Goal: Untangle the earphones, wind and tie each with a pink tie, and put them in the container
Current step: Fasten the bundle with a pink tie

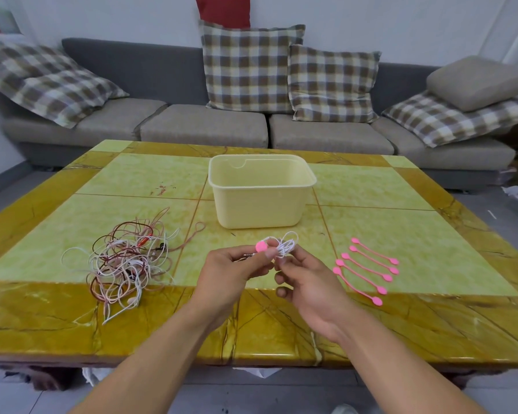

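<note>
Both hands pinch wound white earphone [286, 245] with pink tie [262, 246] above bench's near edge: left hand [233, 271], right hand [307, 283]; container [262, 189] straight beyond grip, toward far edge, near-equal reach for either hand.

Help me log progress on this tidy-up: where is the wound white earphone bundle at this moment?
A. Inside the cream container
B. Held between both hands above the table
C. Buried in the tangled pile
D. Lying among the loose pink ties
B: the white earphone bundle sits between the left hand and right hand, short of the container, with a pink tie at the left thumb.
</note>
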### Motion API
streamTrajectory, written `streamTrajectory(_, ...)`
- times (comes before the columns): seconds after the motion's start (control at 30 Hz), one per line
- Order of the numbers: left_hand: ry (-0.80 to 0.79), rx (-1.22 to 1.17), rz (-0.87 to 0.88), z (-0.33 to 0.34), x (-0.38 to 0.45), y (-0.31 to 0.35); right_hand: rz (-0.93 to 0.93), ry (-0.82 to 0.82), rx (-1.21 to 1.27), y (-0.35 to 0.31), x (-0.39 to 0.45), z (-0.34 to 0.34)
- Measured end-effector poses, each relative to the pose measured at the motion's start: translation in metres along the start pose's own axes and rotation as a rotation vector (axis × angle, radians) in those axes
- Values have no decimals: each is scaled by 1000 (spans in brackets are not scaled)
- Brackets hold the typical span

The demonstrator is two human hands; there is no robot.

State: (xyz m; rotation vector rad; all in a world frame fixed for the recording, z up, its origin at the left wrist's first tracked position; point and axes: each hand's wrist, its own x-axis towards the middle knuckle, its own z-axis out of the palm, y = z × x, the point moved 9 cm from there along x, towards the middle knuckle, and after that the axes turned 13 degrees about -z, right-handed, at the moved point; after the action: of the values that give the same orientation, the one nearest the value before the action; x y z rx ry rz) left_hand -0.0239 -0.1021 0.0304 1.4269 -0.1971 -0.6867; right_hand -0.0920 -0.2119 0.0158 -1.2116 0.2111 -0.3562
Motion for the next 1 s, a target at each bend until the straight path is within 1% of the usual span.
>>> streamTrajectory(0.1,-146,43,-17,5,1,4,-47,-60,-79,-11,0,-1)
streamTrajectory(0.2,-243,96,-18,8,-2,7,-93,-108,-85,-20,-2,-2)
streamTrajectory(0.27,-289,120,-18,11,-4,7,-160,-132,-114,-27,-3,-2)
streamTrajectory(0.3,-297,124,-20,11,-5,8,-224,-140,-176,-33,-4,-2)
streamTrajectory(0.4,-309,113,-55,10,-8,6,-547,-187,-611,-60,-14,3)
streamTrajectory(0.43,-323,106,-79,11,-9,4,-650,-222,-710,-67,-21,10)
streamTrajectory(0.5,-356,84,-132,15,-12,0,-768,-297,-774,-72,-32,20)
streamTrajectory(0.6,-375,9,-190,20,-15,-4,-770,-349,-787,-68,-35,24)
streamTrajectory(0.83,-358,110,-280,21,-17,-15,-733,-343,-881,-66,-31,18)
streamTrajectory(0.93,-317,81,-243,19,-15,-10,-693,-362,-930,-65,-32,19)
streamTrajectory(1.0,-292,45,-221,17,-12,-9,-607,-315,-970,-63,-28,14)
